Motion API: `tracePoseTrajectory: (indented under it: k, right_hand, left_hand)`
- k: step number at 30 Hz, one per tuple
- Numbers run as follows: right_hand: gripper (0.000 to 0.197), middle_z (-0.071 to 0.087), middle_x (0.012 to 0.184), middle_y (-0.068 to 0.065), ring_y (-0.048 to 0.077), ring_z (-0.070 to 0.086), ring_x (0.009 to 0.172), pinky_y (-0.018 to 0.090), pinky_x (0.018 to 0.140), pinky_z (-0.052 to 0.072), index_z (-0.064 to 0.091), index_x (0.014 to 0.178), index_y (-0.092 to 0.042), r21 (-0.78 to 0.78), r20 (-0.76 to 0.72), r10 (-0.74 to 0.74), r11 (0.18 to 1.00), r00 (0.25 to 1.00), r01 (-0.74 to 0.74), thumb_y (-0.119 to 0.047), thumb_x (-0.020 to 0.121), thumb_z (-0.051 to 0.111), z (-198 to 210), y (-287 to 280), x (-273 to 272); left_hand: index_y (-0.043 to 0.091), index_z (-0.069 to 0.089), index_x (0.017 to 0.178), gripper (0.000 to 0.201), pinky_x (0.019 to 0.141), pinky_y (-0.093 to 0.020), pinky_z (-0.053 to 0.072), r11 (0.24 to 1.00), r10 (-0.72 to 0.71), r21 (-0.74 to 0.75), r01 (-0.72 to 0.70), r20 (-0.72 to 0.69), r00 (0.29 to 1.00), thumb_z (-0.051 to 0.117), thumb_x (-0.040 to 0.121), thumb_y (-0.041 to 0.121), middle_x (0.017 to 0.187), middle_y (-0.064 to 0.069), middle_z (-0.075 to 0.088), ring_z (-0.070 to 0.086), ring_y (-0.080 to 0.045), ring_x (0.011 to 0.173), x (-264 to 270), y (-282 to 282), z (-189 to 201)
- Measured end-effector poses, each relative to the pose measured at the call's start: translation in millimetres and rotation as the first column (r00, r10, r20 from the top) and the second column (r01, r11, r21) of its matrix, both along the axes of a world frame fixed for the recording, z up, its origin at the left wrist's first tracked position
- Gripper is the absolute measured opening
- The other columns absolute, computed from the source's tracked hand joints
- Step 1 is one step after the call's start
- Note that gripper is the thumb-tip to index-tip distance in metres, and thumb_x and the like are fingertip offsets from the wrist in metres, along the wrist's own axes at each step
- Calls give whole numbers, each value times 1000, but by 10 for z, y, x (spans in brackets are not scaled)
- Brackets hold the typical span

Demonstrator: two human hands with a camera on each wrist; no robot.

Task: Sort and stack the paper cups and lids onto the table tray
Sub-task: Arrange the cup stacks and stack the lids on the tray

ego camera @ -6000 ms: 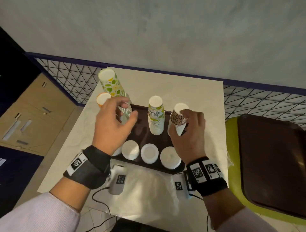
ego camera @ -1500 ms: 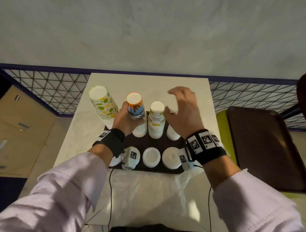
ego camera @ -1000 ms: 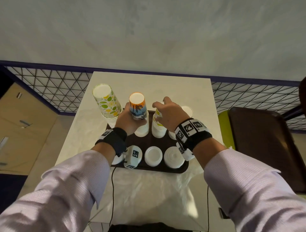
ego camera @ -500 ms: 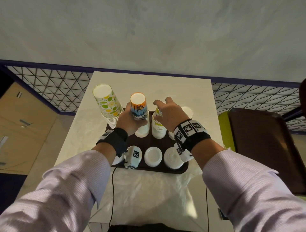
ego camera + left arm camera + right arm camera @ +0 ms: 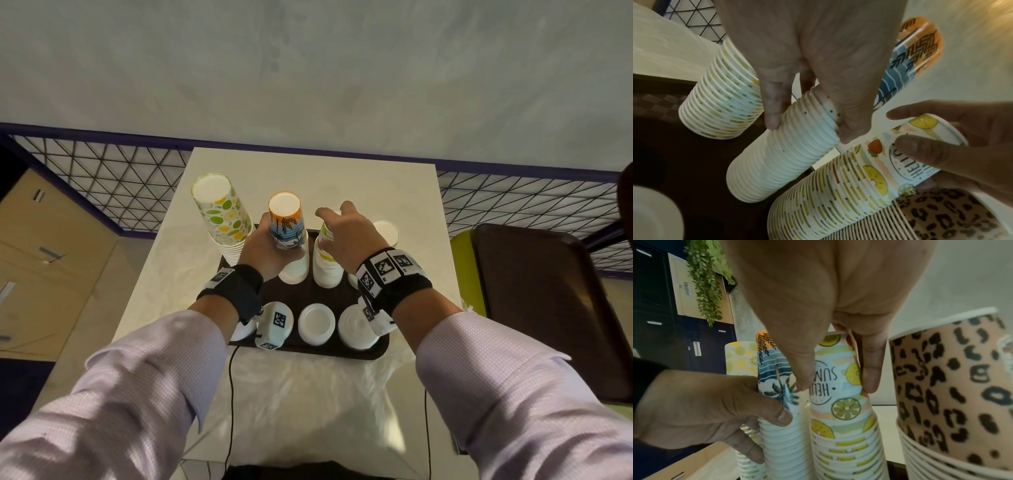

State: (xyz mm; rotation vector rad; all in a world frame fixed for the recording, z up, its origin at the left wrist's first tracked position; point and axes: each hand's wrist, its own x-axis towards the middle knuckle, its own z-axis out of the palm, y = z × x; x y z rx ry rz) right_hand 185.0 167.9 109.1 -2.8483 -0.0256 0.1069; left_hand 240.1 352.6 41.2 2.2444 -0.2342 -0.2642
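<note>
Both hands grip cup stacks standing on the dark brown rectangular tray [image 5: 342, 353] on the white counter [image 5: 308, 171].

Left hand [image 5: 265, 251] wraps the orange-and-blue palm-print paper cup stack [image 5: 286, 226], thumb and fingers [image 5: 772, 104] clamped on its white rims. Right hand [image 5: 349, 240] pinches the top of the fruit-print "hello summer" paper cup stack [image 5: 840, 386] from above. Far left on the tray: green-and-yellow citrus-print paper cup stack [image 5: 222, 214]. Far right: leopard-print paper cup stack [image 5: 949, 386], mostly hidden behind the right wrist in the head view. Near row: white round plastic lids [image 5: 316, 323] upside down; leftmost lid partly covered by the left wrist camera, count unclear. Second dark tray [image 5: 548, 308] on the right, cut off by the frame.
</note>
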Motion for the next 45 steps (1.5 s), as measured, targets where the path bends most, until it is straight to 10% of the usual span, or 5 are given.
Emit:
tracePoseTrajectory:
  k: [14,20,24,29,45]
  right_hand:
    - [78,47,142,20,37,43,131,45,107,43,36,154,-12,109,262,-53,994,964,25,-37,88,69,256,-11,-159]
    - [84,47,146,18,34,44,133,43,108,45,35,155,-9,227,358,-24,972,934,-62,-35,85,74,386,135,-53]
    - [86,37,154,15,33,44,136,46,108,46,30,158,-22,231,220,33,969,975,-85,-40,86,75,426,295,37]
    - [79,26,160,8,32,43,139,43,106,47,25,154,-42,183,-29,46,982,999,-40,-44,89,71,396,467,208]
    - [65,59,126,10,31,60,108,47,92,53,32,149,-36,149,-26,-40,988,999,43,-40,92,65,276,641,236]
  left_hand:
    - [9,23,162,100,114,-38,41,998,39,54,-36,-63,997,85,86,27,154,-10,52,51,-29,141,-325,162,478]
    - [15,56,124,44,71,-20,53,978,209,-93,-187,389,897,79,89,28,92,3,72,66,-6,75,-495,592,886]
    - [24,38,143,85,84,-24,48,881,452,-273,-386,245,858,89,76,32,120,-2,52,52,-7,101,-248,860,948]
    - [32,11,163,129,112,-41,40,922,317,-243,-302,24,948,97,68,22,155,-6,37,42,-19,138,81,972,793]
    - [21,48,143,82,110,-50,51,978,65,-188,-94,-156,986,92,74,25,134,-1,66,62,-23,126,226,967,358]
